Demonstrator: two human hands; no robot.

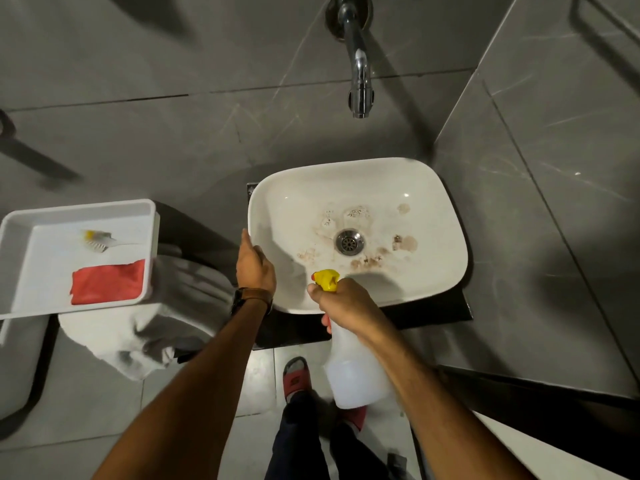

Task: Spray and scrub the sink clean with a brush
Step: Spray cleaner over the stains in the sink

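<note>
A white sink (433, 216) with brown stains around its metal drain (349, 241) sits below me. My right hand (346, 306) grips a translucent white spray bottle (353, 372) by the neck, its yellow nozzle (327, 279) pointing into the basin over the near rim. My left hand (254, 265) rests on the sink's left rim, a watch on the wrist. A small brush (98, 240) with a yellow tip lies in a white tray (20, 271) at the left, apart from both hands.
A red cloth (107, 285) lies in the tray. A chrome tap (360, 64) juts from the grey tiled wall above the sink. A white toilet (138, 341) stands under the tray. My feet in red slippers (294, 375) stand on the tiled floor.
</note>
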